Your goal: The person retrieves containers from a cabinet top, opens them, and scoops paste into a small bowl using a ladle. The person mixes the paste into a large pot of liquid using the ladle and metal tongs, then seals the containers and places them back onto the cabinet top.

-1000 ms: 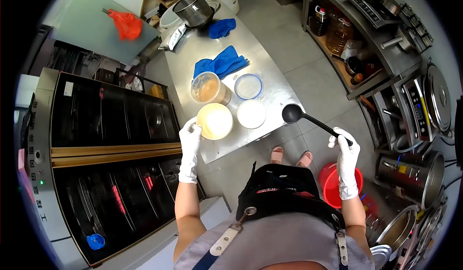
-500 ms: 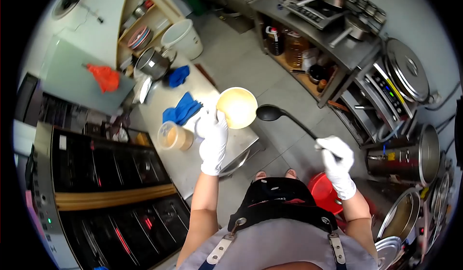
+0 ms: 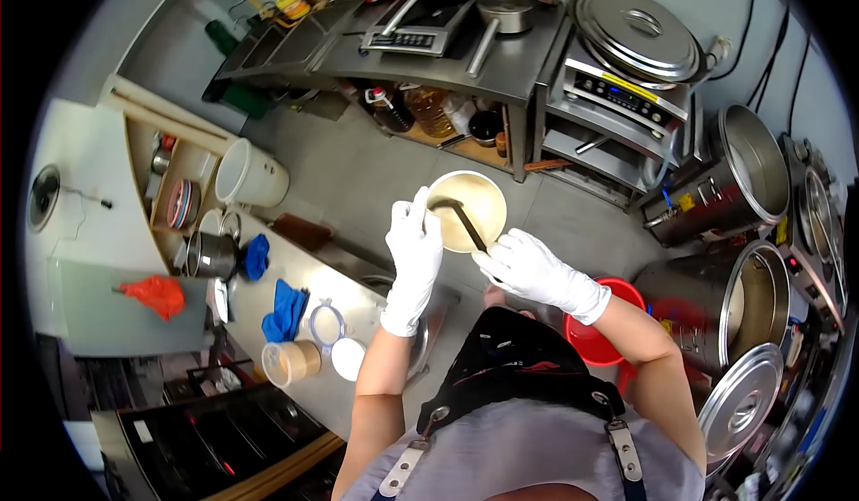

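Note:
My left hand (image 3: 414,246), in a white glove, grips the rim of a pale round tub (image 3: 491,199) and holds it up off the table. My right hand (image 3: 528,268), gloved too, is closed on the handle of a black ladle (image 3: 471,231). The ladle's head dips inside the tub, partly hidden against its far wall. Whatever lies at the bottom of the tub is hard to make out. On the table to the left are a clear container (image 3: 291,363) with tan contents, a white lid (image 3: 348,358) and blue cloths (image 3: 284,311).
A steel table (image 3: 259,291) stands at left. Large steel pots (image 3: 689,295) and a red bucket (image 3: 595,344) are on the right. Across the floor, a steel counter (image 3: 358,49) carries an induction cooker (image 3: 420,31) and saucepans (image 3: 507,13). A white bin (image 3: 255,174) stands beyond the table.
The ladle has moved from beside the tub into it, as my right hand came left. My view has turned toward the right, and the tub is farther from the table.

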